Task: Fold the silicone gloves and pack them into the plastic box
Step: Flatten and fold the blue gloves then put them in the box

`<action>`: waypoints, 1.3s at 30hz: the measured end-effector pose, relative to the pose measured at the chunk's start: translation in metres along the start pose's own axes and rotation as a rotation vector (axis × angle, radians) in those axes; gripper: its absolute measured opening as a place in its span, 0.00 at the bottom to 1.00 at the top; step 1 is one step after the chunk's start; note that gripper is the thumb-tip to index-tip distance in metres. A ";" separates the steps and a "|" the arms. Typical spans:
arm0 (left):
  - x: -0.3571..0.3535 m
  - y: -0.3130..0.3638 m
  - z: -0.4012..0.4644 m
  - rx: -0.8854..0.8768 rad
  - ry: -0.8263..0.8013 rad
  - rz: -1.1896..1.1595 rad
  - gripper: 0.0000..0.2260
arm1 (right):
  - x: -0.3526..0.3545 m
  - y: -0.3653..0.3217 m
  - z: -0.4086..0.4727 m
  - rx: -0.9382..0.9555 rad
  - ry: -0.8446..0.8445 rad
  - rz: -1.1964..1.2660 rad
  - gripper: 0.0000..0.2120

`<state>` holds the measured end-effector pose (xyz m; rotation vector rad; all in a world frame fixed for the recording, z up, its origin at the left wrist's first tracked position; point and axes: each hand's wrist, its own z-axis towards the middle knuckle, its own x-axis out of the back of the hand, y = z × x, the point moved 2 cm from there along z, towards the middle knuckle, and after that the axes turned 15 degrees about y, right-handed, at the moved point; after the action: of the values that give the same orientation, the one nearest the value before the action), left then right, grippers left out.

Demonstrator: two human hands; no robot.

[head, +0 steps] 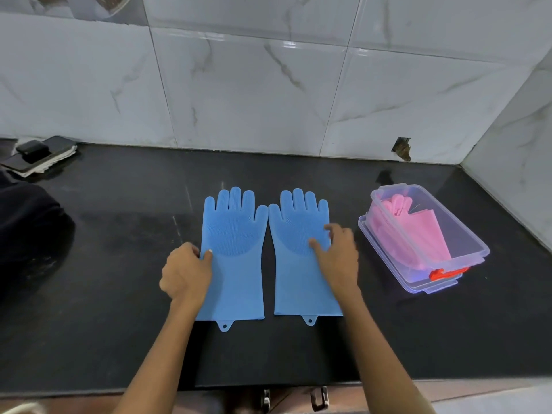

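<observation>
Lying flat on the black bench (119,294) straight ahead of you, the two blue gloves sit side by side, cuffs toward you and fingers toward the tiled wall, so each long axis runs near to far. Your left hand (186,271) rests at the outer left edge of the left glove (236,258), about halfway along; its thumb lies on the silicone and the other fingers are curled at the edge, though whether they pinch it I cannot tell. Your right hand (339,253) lies with fingers loose and spread on the right side of the right glove (298,258), over the palm, pressing rather than gripping. A narrow strip of bench separates the gloves; the thumbs nearly touch. Each hand is matched to its own glove, so a fold probably runs along that near-far axis, cuff to fingertips or back.

Further right, well apart from the gloves, stands the clear box (466,231), open, seemingly set on its lid, already holding pink gloves (418,231). Your right hand is nearer to it, so packing likely falls to that side.
</observation>
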<state>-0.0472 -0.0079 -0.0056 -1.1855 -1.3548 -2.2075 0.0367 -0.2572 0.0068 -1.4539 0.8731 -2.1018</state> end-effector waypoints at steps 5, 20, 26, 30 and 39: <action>0.005 -0.015 0.002 0.018 -0.056 0.017 0.05 | -0.012 -0.024 -0.087 0.092 -0.232 -0.181 0.13; 0.006 -0.018 0.005 0.075 -0.210 -0.019 0.05 | -0.009 -0.020 -0.080 0.065 -0.251 -0.087 0.13; 0.008 -0.018 0.005 0.030 -0.320 -0.040 0.10 | -0.030 -0.032 -0.059 0.049 -0.281 0.072 0.06; 0.006 -0.012 0.009 0.010 -0.161 -0.141 0.09 | -0.054 -0.056 -0.048 0.075 -0.253 0.120 0.09; -0.012 0.007 0.029 0.157 -0.502 -0.581 0.12 | -0.092 -0.080 -0.026 -0.005 -0.451 0.228 0.10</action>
<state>-0.0214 0.0108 -0.0047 -1.4922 -2.2753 -2.1605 0.0452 -0.1332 -0.0041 -1.6531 0.8168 -1.5229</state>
